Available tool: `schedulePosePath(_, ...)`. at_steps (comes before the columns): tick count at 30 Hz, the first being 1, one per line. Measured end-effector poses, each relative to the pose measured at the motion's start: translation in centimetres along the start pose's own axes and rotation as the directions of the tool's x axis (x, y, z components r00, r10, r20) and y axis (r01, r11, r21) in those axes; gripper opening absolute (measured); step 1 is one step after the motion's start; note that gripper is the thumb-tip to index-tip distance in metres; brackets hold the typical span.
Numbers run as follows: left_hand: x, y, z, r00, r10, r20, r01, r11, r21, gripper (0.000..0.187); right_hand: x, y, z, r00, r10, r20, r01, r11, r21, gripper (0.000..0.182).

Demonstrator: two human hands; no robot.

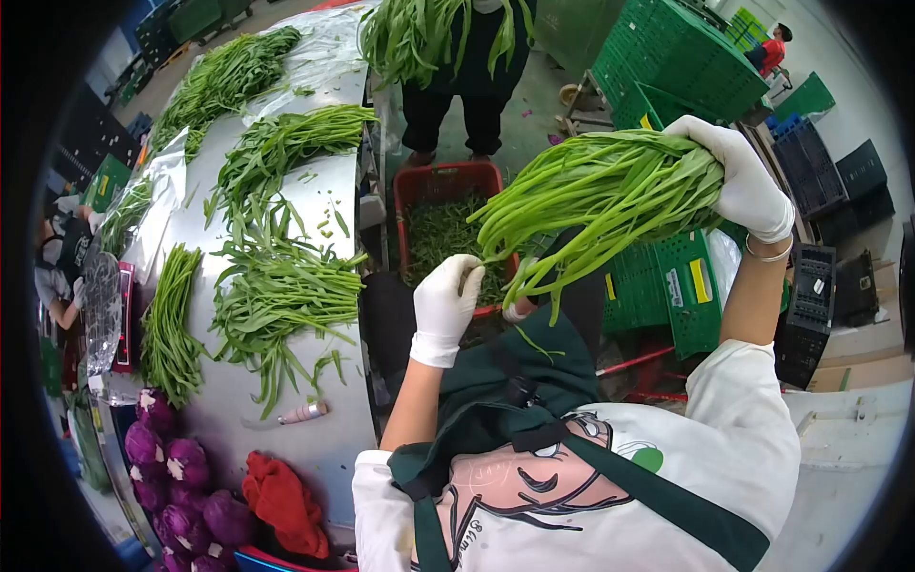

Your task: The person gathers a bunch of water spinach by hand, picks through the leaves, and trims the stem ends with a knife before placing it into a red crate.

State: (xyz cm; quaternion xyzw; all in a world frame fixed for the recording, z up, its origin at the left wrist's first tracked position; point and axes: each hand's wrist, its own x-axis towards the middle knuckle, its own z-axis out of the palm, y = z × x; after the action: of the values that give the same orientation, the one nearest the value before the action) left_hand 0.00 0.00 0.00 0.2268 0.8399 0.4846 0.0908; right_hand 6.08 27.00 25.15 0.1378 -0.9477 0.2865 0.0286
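A large bunch of long-stemmed leafy greens [596, 195] is held up in front of me, its stem ends pointing left. My right hand [742, 178], in a white glove, is closed round its leafy end. My left hand [448, 303], also gloved, has its fingers pinched together at the lower-left tips of the stems; what lies between the fingertips is too small to make out. A loose strand hangs below the bunch. Behind and below, a red crate [403, 224] holds green trimmings.
More greens [286, 296] lie on the metal table [324, 419] at left, with a knife [303, 413], purple cabbages [186, 464] and a red cloth [284, 502]. A person [464, 114] stands beyond the crate, near hanging greens. Green crates [677, 57] are stacked at right.
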Motion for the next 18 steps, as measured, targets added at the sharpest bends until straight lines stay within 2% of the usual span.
schedulePosePath(2, 0.7, -1.7, 0.7, 0.994, -0.103, 0.042, 0.100, 0.993, 0.058, 0.033, -0.1, 0.0, 0.0, 1.000, 0.000, -0.027, 0.001, 0.999, 0.038, 0.039)
schedulePosePath(5, 1.1, -7.2, 2.2, 0.999, -0.005, 0.043, -0.010, 0.935, 0.353, 0.036, -0.3, -0.6, 0.2, 0.999, -0.016, -0.035, 0.017, 1.000, 0.026, 0.038)
schedulePosePath(6, 0.9, -6.5, 1.8, 0.997, 0.065, -0.052, -0.046, 0.948, 0.315, 0.040, -0.3, -0.5, 0.1, 0.998, -0.039, -0.049, 0.039, 0.999, 0.001, 0.037)
schedulePosePath(7, 1.5, -5.9, 1.6, 0.986, 0.070, -0.149, -0.051, 0.990, 0.129, 0.034, -0.3, -0.4, 0.1, 0.998, -0.049, -0.049, 0.048, 0.999, -0.006, 0.037)
schedulePosePath(9, 1.5, -2.7, -0.4, 0.952, 0.074, -0.298, -0.146, 0.963, -0.226, 0.020, -0.3, -0.3, 0.1, 0.998, -0.054, -0.045, 0.053, 0.999, -0.007, 0.035)
schedulePosePath(10, 1.3, -1.0, -1.3, 0.866, 0.245, -0.435, -0.353, 0.917, -0.186, 0.015, -0.2, -0.5, 0.1, 0.996, -0.072, -0.044, 0.070, 0.997, -0.031, 0.032)
schedulePosePath(11, 0.7, 0.2, -2.0, 0.789, 0.360, -0.498, -0.445, 0.894, -0.059, 0.018, 0.1, -0.6, 0.1, 0.995, -0.092, -0.022, 0.091, 0.995, -0.046, 0.032)
schedulePosePath(13, 0.0, 3.1, -2.9, 0.562, 0.643, -0.521, -0.643, 0.736, 0.214, 0.022, 0.7, -0.6, 0.4, 0.991, -0.133, -0.007, 0.132, 0.989, -0.071, 0.030)
schedulePosePath(15, 0.0, 4.4, -2.8, 0.516, 0.745, -0.423, -0.720, 0.645, 0.258, 0.030, 2.0, -0.4, 0.6, 0.979, -0.199, 0.042, 0.202, 0.977, -0.067, 0.027)
schedulePosePath(17, 0.7, 4.5, -2.3, 0.516, 0.776, -0.363, -0.739, 0.617, 0.270, 0.027, 3.7, -0.1, 0.3, 0.947, -0.266, 0.178, 0.286, 0.953, -0.097, 0.035)
schedulePosePath(18, 1.0, 4.1, -1.9, 0.555, 0.723, -0.411, -0.721, 0.665, 0.194, 0.027, 4.4, -0.6, 0.0, 0.951, -0.224, 0.211, 0.272, 0.933, -0.234, 0.032)
